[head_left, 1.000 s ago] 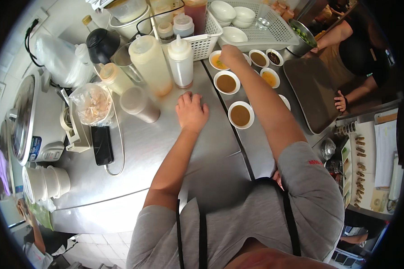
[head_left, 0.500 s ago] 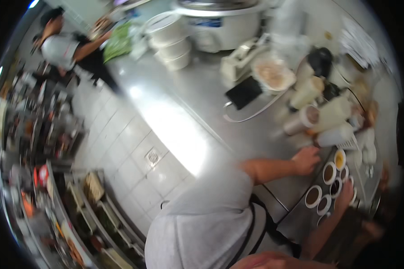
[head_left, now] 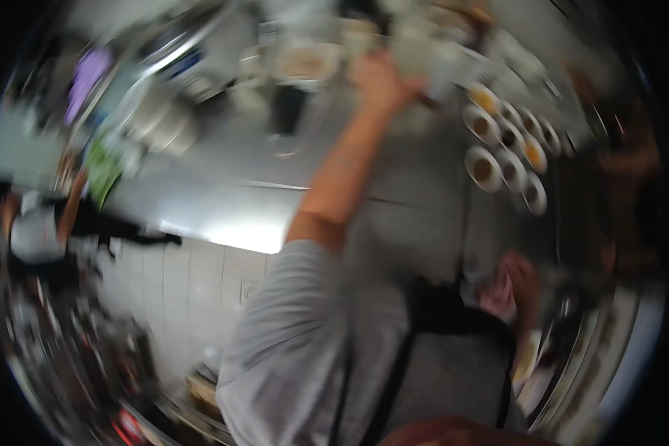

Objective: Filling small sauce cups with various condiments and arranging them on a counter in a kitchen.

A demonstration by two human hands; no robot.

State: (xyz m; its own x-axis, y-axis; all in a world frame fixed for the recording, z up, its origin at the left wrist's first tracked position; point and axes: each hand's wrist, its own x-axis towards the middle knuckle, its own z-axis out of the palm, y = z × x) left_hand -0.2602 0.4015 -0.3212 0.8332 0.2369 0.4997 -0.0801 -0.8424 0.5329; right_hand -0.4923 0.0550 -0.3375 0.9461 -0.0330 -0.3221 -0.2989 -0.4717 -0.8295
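Note:
My left arm stretches forward over the steel counter (head_left: 223,182). My left hand (head_left: 383,83) is among the sauce bottles at the back, blurred, touching or very near a pale squeeze bottle (head_left: 443,70); its grip cannot be made out. To the right stand several small white cups of sauce, among them a brown one (head_left: 483,170) and a yellow one (head_left: 483,98). Low at the right, close to my apron, my right hand (head_left: 524,281) is closed on what looks like a pinkish cloth (head_left: 495,294), smeared by motion.
Behind the counter's middle are a tub of pale food (head_left: 305,62) and a dark flat device (head_left: 288,109). Stacked white tubs (head_left: 160,123) and a green bag (head_left: 102,169) stand at the left. A co-worker (head_left: 39,230) is at the far left.
The view has swung to the right. My left hand has reached forward to the bottles, away from beside the cups. My right hand has left the cups and drawn back towards my body.

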